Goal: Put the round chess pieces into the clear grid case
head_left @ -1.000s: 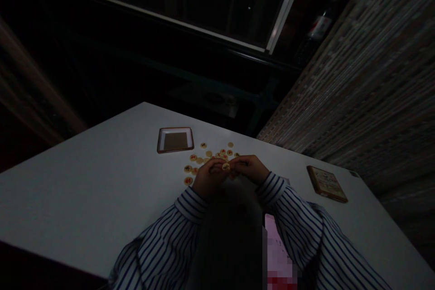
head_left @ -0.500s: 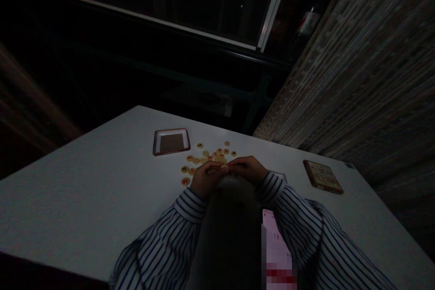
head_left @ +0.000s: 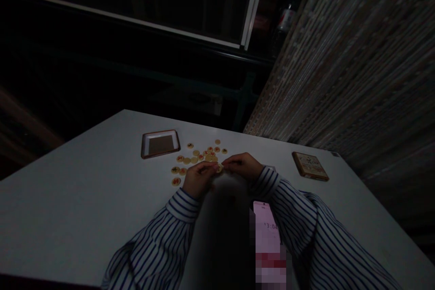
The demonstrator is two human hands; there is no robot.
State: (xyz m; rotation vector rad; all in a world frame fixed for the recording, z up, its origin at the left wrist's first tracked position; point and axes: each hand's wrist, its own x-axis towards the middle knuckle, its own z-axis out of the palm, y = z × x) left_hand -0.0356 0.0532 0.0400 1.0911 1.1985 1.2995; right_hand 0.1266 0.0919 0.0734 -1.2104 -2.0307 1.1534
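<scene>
A round xiangqi piece (head_left: 219, 169) with a dark mark is held up between my two hands. My left hand (head_left: 199, 177) is closed, pinching it by its left side. From the other side my right hand (head_left: 245, 166) reaches in, thumb and fingers drawn together at the piece's right edge. Just beyond them, several loose xiangqi pieces (head_left: 194, 160) lie spread on the white table (head_left: 112, 190). Some show red or black characters and others look blank. A dark shape below my hands hides part of the tabletop.
An open shallow box tray (head_left: 144, 147) stands left of the pieces. On the right lies a flat brown box (head_left: 311, 166) with a printed top. A lit phone (head_left: 265, 222) is by my right forearm. A bead curtain (head_left: 326, 63) hangs at the right, with a bottle (head_left: 287, 18) behind.
The view has shifted, so the table things appear farther left. The held piece has been turned and now shows a dark-marked face. My hands remain together around it.
</scene>
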